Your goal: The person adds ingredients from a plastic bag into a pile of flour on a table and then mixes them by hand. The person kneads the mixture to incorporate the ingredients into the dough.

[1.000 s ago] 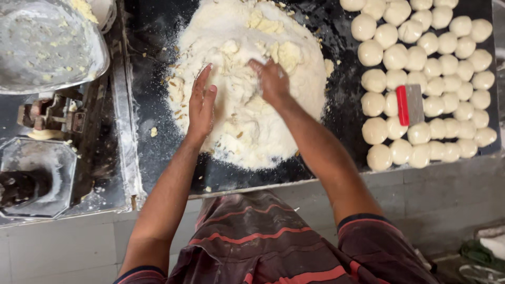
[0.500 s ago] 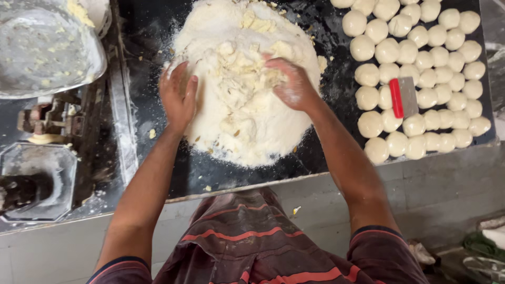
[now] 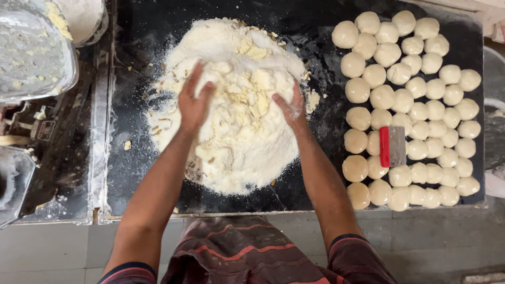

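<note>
Nearest the camera, a striped cloth [image 3: 231, 257] in dark brown with red lines covers the person's lap, and two bare forearms reach out from it over the pale front edge of the counter. Beyond that edge lies a black worktop [image 3: 131, 173] dusted with white. On it sits a big flour mound [image 3: 236, 110], white at the rim and lumpy with pale yellow clumps near the middle. The left hand [image 3: 193, 102] lies on the left slope of the mound, fingers spread wide and flat against the flour, holding nothing. The right hand [image 3: 291, 109] presses on the right slope, fingers partly sunk into the flour and loosely spread; whether they grip a clump cannot be told. To the right, well apart from the mound, rows of round dough balls [image 3: 415, 100] fill the worktop, and a flat scraper [image 3: 393, 146] with a red handle and a grey blade rests on top of them. On the far left, a metal tray [image 3: 31, 58] smeared with yellow crumbs stands off the worktop, beside a white bowl [image 3: 84, 18] at the top edge.
</note>
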